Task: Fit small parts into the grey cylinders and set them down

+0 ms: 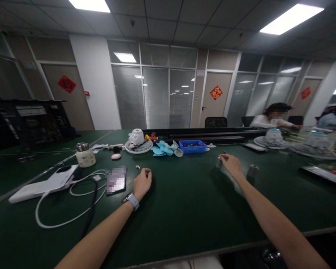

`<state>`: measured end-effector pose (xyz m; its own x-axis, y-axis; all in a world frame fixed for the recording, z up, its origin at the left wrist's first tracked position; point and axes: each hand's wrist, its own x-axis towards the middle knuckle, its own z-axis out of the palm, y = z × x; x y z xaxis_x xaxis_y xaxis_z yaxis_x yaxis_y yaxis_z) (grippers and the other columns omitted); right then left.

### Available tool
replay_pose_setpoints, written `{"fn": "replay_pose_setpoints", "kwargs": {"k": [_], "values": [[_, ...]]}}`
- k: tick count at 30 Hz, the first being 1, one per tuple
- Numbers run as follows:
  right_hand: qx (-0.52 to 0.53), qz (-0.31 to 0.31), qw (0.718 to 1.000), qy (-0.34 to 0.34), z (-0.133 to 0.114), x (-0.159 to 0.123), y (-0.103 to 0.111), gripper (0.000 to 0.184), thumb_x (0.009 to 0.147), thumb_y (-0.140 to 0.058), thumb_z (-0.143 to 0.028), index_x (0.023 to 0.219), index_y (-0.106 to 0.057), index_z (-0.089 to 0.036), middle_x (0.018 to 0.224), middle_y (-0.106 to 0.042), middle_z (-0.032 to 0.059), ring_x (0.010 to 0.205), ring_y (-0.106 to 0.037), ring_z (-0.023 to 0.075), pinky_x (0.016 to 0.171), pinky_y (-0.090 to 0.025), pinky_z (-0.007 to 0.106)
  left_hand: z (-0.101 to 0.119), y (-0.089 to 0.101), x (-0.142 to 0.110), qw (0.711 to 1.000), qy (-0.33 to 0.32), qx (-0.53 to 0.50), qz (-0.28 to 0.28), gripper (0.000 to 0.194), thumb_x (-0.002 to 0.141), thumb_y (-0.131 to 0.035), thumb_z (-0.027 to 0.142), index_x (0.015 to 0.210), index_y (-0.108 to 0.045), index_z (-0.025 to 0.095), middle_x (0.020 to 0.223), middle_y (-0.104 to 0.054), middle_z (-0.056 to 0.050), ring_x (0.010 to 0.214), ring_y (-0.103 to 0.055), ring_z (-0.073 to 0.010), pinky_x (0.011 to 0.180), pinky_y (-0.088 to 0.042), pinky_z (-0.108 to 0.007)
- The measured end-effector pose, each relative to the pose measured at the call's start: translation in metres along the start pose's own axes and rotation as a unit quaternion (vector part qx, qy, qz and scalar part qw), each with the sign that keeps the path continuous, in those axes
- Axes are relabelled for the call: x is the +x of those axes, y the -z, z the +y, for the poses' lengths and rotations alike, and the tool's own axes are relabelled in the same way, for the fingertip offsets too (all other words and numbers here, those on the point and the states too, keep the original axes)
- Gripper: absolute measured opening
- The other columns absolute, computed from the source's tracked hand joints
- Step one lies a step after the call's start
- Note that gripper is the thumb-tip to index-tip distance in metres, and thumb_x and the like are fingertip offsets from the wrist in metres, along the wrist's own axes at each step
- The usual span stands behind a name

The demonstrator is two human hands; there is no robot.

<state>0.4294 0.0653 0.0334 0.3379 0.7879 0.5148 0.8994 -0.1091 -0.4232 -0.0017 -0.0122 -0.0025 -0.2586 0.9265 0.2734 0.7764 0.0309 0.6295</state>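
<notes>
My right hand [232, 165] reaches forward over the green table, its fingers pinched at the top of a small grey metal-looking cylinder [218, 162]. Whether that cylinder is lifted or stands on the table, I cannot tell. A second grey cylinder [252, 170] stands upright to the right of my right wrist. My left hand [142, 184], with a watch [132, 201] on its wrist, rests on the table with loosely bent fingers and nothing visible in them. Beside it lie a phone [116, 180] and a small white earbud [137, 167].
A white fan part [138, 142], light-blue fan blades [165, 148] and a blue basket [193, 147] line the back. Left are a cream bottle [85, 156], a white power bank [54, 181] and looped cables [64, 225]. A person [271, 118] sits at the far right.
</notes>
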Motion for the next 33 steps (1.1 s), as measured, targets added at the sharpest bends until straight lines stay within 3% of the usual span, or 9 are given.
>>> {"fn": "replay_pose_setpoints", "kwargs": {"k": [17, 25, 28, 33], "values": [[-0.014, 0.01, 1.0, 0.012, 0.005, 0.003, -0.014, 0.031, 0.083, -0.047, -0.036, 0.093, -0.072, -0.019, 0.089, -0.071, 0.0098, 0.08, -0.065, 0.0223, 0.069, -0.047, 0.028, 0.002, 0.002, -0.001, 1.0, -0.004, -0.001, -0.016, 0.029, 0.087, -0.041, 0.037, 0.107, -0.054, 0.02, 0.093, -0.069, -0.007, 0.089, -0.064, -0.0216, 0.074, -0.042, -0.031], [-0.011, -0.017, 0.999, 0.044, 0.012, -0.003, -0.018, 0.047, 0.081, -0.052, -0.05, 0.114, -0.063, -0.018, 0.102, -0.068, 0.0118, 0.094, -0.064, 0.025, 0.08, -0.047, 0.033, 0.001, 0.002, -0.002, 0.999, -0.017, 0.017, -0.021, 0.029, 0.087, -0.042, 0.036, 0.109, -0.053, 0.021, 0.091, -0.069, -0.006, 0.086, -0.064, -0.021, 0.072, -0.041, -0.03], [0.021, -0.016, 1.0, 0.007, 0.016, -0.003, -0.025, 0.061, 0.074, -0.06, -0.054, 0.121, -0.057, -0.014, 0.101, -0.069, 0.0122, 0.095, -0.063, 0.0249, 0.081, -0.048, 0.033, 0.0, 0.001, -0.001, 0.999, -0.018, 0.017, -0.022, 0.029, 0.087, -0.042, 0.037, 0.109, -0.053, 0.021, 0.09, -0.069, -0.005, 0.086, -0.063, -0.0212, 0.072, -0.041, -0.03], [0.046, -0.05, 0.998, -0.01, 0.011, -0.006, -0.027, 0.044, 0.072, -0.064, -0.047, 0.101, -0.067, -0.014, 0.093, -0.07, 0.0112, 0.088, -0.066, 0.0243, 0.076, -0.05, 0.031, -0.002, 0.0, 0.0, 1.0, -0.023, 0.008, -0.014, 0.029, 0.085, -0.044, 0.036, 0.107, -0.055, 0.021, 0.09, -0.068, -0.006, 0.086, -0.063, -0.0205, 0.07, -0.041, -0.029]]}}
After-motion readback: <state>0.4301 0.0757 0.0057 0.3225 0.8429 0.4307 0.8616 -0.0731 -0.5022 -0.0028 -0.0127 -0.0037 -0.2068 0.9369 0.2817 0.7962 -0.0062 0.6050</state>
